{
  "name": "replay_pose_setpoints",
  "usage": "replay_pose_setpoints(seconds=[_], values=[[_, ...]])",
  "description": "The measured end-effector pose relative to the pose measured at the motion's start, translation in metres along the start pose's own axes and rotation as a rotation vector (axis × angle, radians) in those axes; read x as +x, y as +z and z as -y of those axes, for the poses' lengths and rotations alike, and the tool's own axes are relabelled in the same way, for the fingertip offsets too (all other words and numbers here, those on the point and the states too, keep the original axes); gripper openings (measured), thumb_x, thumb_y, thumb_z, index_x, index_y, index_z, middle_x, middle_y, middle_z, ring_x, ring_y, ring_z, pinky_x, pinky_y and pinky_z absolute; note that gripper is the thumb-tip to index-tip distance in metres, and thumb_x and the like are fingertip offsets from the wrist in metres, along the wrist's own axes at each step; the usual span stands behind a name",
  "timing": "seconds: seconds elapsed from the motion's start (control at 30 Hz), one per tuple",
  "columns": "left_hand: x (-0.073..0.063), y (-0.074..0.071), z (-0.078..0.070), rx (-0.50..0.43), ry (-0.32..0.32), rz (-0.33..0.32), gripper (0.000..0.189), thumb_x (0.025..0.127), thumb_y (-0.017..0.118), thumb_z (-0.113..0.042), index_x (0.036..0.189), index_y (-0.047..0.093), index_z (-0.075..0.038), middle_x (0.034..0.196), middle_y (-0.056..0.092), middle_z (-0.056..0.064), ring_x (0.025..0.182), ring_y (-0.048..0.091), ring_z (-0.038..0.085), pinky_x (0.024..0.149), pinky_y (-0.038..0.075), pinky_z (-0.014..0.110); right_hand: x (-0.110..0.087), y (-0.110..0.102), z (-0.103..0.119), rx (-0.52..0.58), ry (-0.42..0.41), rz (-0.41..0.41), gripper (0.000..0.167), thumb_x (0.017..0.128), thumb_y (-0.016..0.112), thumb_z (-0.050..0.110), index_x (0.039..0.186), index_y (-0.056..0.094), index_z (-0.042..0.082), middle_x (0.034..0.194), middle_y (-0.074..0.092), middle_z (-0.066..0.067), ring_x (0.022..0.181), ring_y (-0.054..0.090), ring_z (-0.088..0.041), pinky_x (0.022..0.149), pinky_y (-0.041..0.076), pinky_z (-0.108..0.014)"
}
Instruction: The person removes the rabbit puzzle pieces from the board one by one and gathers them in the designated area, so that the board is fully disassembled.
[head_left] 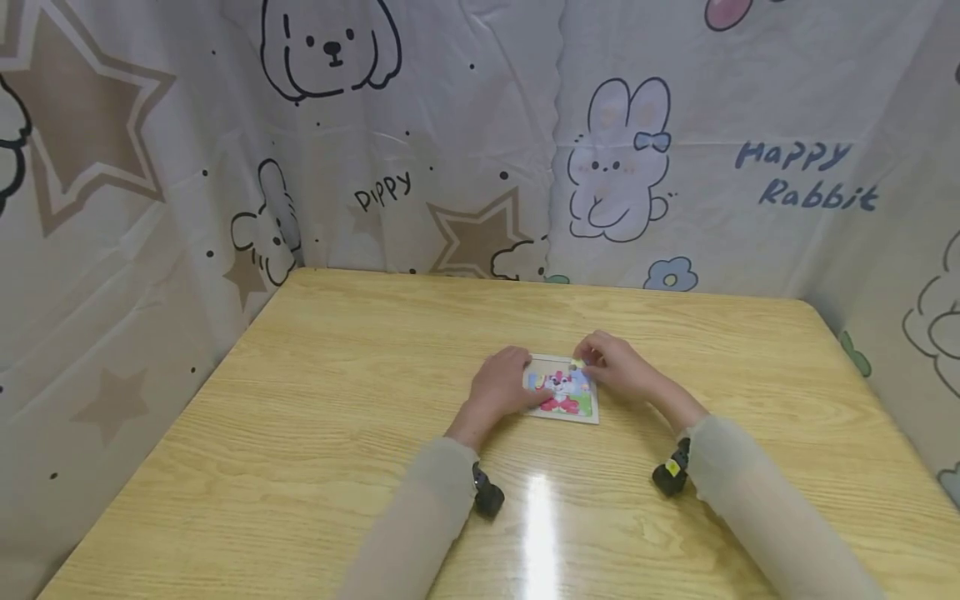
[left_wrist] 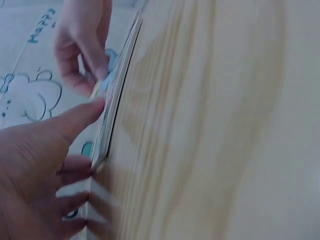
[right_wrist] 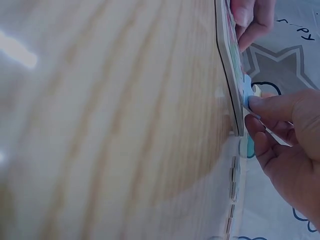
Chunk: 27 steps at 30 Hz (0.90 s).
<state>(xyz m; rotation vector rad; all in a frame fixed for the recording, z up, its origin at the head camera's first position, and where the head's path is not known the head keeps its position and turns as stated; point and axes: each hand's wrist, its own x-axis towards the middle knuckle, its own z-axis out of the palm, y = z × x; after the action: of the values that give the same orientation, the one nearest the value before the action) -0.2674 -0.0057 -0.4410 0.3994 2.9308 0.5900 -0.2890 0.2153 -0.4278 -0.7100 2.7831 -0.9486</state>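
Note:
A small jigsaw puzzle board (head_left: 561, 419) with a pale frame and a pink cartoon animal lies on the table. My left hand (head_left: 501, 383) rests on its left side. In the left wrist view, the left thumb (left_wrist: 85, 117) presses the picture, while the other fingers reach down by the board's edge. At the upper right corner, my right hand (head_left: 617, 365) pinches a light blue puzzle piece (right_wrist: 247, 90) between thumb and fingertips, close over the board. The piece's far side is partly covered by the fingers.
Several thin flat pieces (right_wrist: 233, 175) show beyond the board's end in the right wrist view. The wooden table (head_left: 360, 367) ends at a printed curtain (head_left: 465, 150) behind and at the sides. Each wrist carries a small black camera (head_left: 489, 498).

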Motion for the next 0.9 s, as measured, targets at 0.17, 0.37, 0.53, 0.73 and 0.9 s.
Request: replay_pose_setpoints(seconds=[0.17, 0.37, 0.53, 0.73, 0.9], values=[[-0.001, 0.005, -0.017, 0.032, -0.079, -0.071, 0.074, 0.079, 0.069, -0.065, 0.125, 0.056, -0.009, 0.118, 0.060, 0.001, 0.103, 0.056, 0.017, 0.101, 0.047, 0.032, 0.000, 0.001, -0.002, -0.007, -0.010, -0.001, 0.018, 0.092, 0.060, -0.001, 0.110, 0.062, 0.002, 0.106, 0.060, -0.016, 0.101, 0.059, -0.027, 0.093, 0.054, -0.047], [-0.001, 0.009, -0.032, 0.144, -0.143, -0.111, 0.083, 0.077, 0.065, -0.072, 0.131, 0.053, -0.011, 0.124, 0.059, 0.001, 0.113, 0.054, 0.017, 0.107, 0.043, 0.034, 0.000, 0.001, -0.002, -0.019, -0.024, -0.009, 0.018, 0.092, 0.061, -0.002, 0.109, 0.062, 0.001, 0.105, 0.060, -0.015, 0.099, 0.058, -0.026, 0.091, 0.054, -0.046], [-0.002, 0.010, -0.038, 0.164, -0.174, -0.117, 0.082, 0.077, 0.065, -0.072, 0.132, 0.050, -0.012, 0.125, 0.057, 0.001, 0.111, 0.051, 0.017, 0.106, 0.043, 0.034, 0.000, 0.000, -0.001, -0.012, -0.034, -0.017, 0.018, 0.091, 0.061, -0.002, 0.108, 0.062, 0.002, 0.104, 0.060, -0.015, 0.098, 0.059, -0.027, 0.091, 0.054, -0.047], [0.000, 0.010, -0.040, 0.154, -0.185, -0.111, 0.082, 0.077, 0.066, -0.071, 0.132, 0.049, -0.012, 0.125, 0.055, 0.001, 0.112, 0.050, 0.017, 0.109, 0.041, 0.036, -0.001, 0.000, 0.000, -0.007, -0.030, -0.037, 0.018, 0.091, 0.061, -0.003, 0.107, 0.062, 0.003, 0.107, 0.061, -0.015, 0.102, 0.060, -0.030, 0.094, 0.054, -0.048], [0.000, 0.010, -0.040, 0.153, -0.190, -0.099, 0.082, 0.077, 0.066, -0.070, 0.132, 0.048, -0.012, 0.126, 0.055, 0.001, 0.114, 0.050, 0.018, 0.112, 0.039, 0.037, 0.000, 0.002, -0.001, 0.014, -0.047, -0.051, 0.018, 0.091, 0.060, -0.004, 0.106, 0.063, 0.004, 0.107, 0.062, -0.014, 0.103, 0.061, -0.030, 0.094, 0.055, -0.048]])
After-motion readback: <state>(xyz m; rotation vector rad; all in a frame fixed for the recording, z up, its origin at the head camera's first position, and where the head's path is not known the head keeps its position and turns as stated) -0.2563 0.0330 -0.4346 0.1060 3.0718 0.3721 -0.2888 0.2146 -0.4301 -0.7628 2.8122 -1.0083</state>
